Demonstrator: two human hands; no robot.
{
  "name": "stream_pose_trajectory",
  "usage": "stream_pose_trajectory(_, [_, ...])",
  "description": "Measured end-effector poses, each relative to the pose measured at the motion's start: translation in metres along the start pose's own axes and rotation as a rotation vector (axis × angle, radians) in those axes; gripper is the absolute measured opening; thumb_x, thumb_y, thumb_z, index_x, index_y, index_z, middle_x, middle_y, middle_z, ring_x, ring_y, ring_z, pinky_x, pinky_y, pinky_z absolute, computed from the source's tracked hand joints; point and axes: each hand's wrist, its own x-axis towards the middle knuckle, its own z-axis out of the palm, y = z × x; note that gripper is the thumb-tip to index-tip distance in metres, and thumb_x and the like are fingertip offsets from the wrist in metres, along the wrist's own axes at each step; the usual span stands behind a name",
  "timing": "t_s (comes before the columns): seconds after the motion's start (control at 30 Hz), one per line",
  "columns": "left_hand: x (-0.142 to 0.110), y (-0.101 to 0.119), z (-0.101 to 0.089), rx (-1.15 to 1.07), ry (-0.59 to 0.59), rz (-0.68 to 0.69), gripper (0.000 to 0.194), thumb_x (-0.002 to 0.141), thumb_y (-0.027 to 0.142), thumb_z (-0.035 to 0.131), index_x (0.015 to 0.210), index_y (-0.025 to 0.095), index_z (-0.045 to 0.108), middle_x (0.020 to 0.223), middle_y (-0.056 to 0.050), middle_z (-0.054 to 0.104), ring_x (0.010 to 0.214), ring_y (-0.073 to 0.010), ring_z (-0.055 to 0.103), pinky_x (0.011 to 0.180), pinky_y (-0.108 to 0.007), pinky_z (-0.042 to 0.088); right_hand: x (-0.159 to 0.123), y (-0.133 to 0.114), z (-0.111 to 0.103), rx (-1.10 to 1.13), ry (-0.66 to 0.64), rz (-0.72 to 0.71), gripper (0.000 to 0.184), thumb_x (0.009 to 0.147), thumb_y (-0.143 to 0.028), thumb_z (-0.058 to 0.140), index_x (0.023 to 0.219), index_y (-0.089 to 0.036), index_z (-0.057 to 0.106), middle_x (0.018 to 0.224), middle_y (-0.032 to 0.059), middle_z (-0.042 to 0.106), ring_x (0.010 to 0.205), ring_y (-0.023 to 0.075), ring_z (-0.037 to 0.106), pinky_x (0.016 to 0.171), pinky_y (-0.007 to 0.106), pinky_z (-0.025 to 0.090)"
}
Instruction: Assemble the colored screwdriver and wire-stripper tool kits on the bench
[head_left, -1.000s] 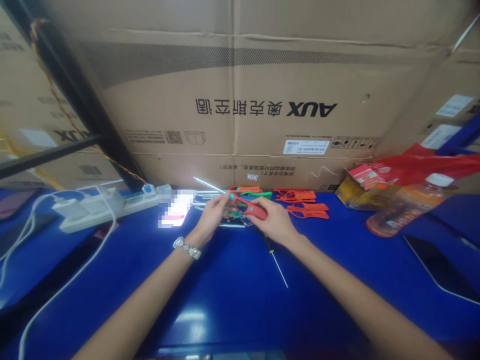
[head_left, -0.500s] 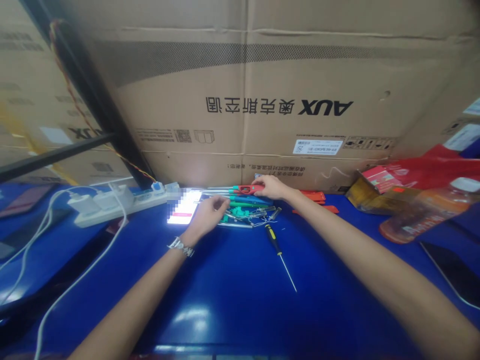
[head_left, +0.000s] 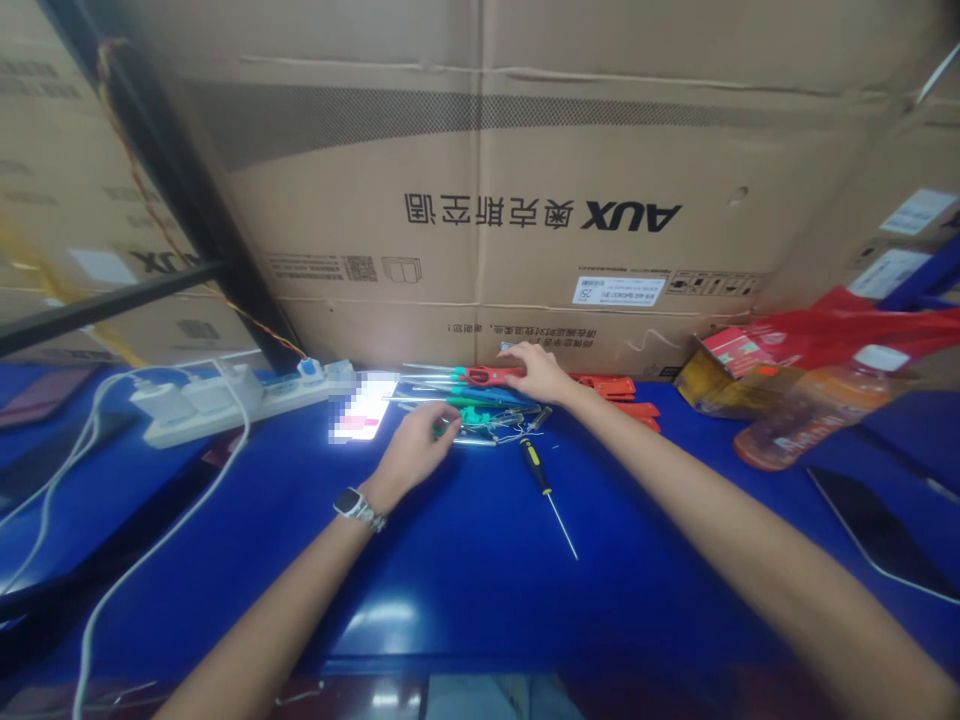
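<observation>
My right hand (head_left: 541, 374) is closed on the rear end of a red-handled tool (head_left: 484, 376), whose slim metal shaft points left. Curled beside the pile, my left hand (head_left: 420, 448) pinches a small green piece (head_left: 437, 430), mostly hidden by the fingers. Between the hands lie green plastic parts (head_left: 474, 416), blue and green handles, metal rods and thin wires (head_left: 517, 432). Orange-red plastic pieces (head_left: 611, 386) lie just right of my right hand. A black and yellow screwdriver (head_left: 535, 466) rests in front of the pile, its tip toward me.
A lit phone (head_left: 364, 410) lies left of the pile, near a white power strip (head_left: 255, 400) with plugs and cables. To the right are an orange drink bottle (head_left: 814, 415), an open carton (head_left: 712, 385) and a dark phone (head_left: 877, 525). A large cardboard box (head_left: 480, 150) stands behind.
My left hand has shifted slightly down, away from the rods, and its wrist has turned to show the watch face. My right hand stays on the red-handled tool. The view has shifted a little.
</observation>
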Motion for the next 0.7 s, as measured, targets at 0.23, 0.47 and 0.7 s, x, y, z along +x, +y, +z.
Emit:
stream_pose_trajectory(0.23, [-0.029,0.018,0.006,0.112,-0.136,0.159,0.016,0.095,0.029,0.052,0.101,0.021,0.065,0.104,-0.006,0.064,0.095,-0.0227,0.061,0.087,-0.038,0.048,-0.115,-0.028,0.011,0.052,0.077,0.243,0.03,0.086,-0.045,0.06,0.07,-0.022,0.049,0.064,-0.0024,0.059,0.058,0.0143,0.051,0.054,0.026,0.03])
stream_pose_trajectory(0.47, [-0.021,0.039,0.028,0.111,-0.19,0.184,0.017,0.096,0.029,0.051,0.102,0.02,0.064,0.106,-0.007,0.062,0.1,-0.0245,0.06,0.09,-0.04,0.048,-0.152,-0.037,0.014,0.001,-0.01,0.363,0.026,0.082,-0.044,0.066,0.077,-0.024,0.051,0.07,-0.0035,0.065,0.062,0.0142,0.055,0.056,0.025,0.022])
stream_pose_trajectory(0.7, [-0.022,0.061,0.045,0.084,-0.181,0.206,0.015,0.096,0.029,0.048,0.096,0.02,0.06,0.101,-0.006,0.06,0.092,-0.0223,0.059,0.082,-0.037,0.049,-0.155,-0.03,0.01,0.117,0.005,0.375,0.021,0.084,-0.044,0.064,0.078,-0.025,0.057,0.068,-0.0043,0.067,0.066,0.0151,0.06,0.056,0.025,0.026])
